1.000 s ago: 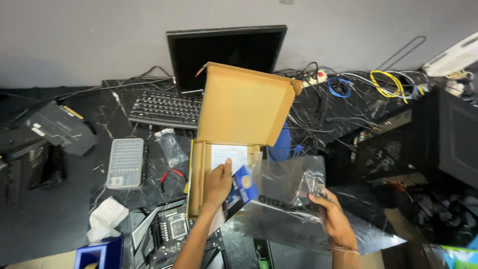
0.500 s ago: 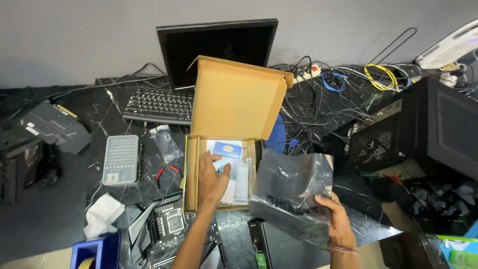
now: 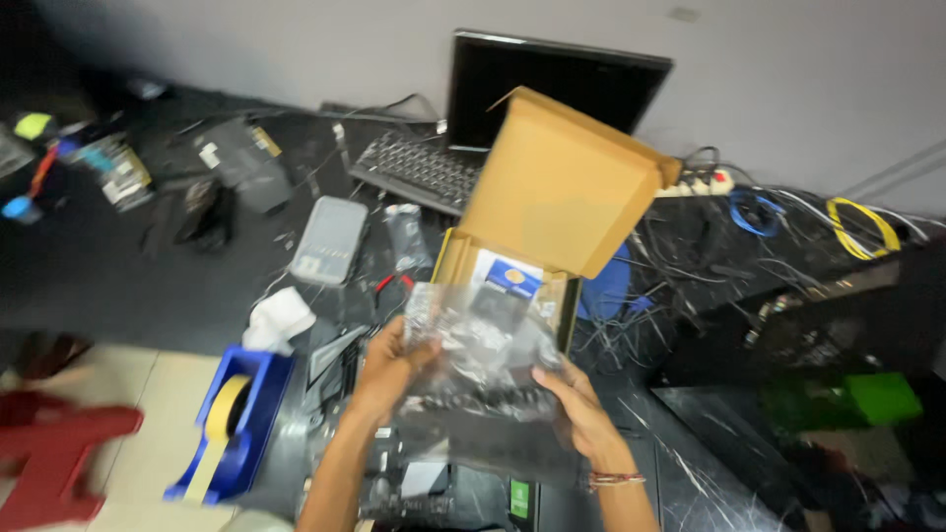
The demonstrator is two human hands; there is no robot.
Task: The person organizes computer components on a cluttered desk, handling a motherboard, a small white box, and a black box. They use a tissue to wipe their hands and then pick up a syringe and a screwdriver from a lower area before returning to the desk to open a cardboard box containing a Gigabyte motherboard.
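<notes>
Both my hands hold a clear, smoky plastic bag [image 3: 480, 369] in front of me. My left hand [image 3: 387, 366] grips its left edge and my right hand [image 3: 581, 406] grips its lower right edge. Just beyond the bag stands an open brown cardboard box [image 3: 552, 187] with its lid tilted up. Inside the box lie white papers and a blue and yellow booklet [image 3: 512, 278]. The bag covers the near part of the box.
A black keyboard [image 3: 419, 169] and dark monitor [image 3: 552, 79] stand behind the box. A grey flat device [image 3: 328, 239], a blue tape dispenser [image 3: 232, 419], a white cloth [image 3: 279, 317], circuit boards [image 3: 409, 473] and tangled cables [image 3: 778, 222] crowd the dark table. A black computer case [image 3: 808, 345] sits right.
My left hand has left the papers in the box and taken the left edge of the plastic bag. The bag has moved left, in front of the box. The view swung rightward.
</notes>
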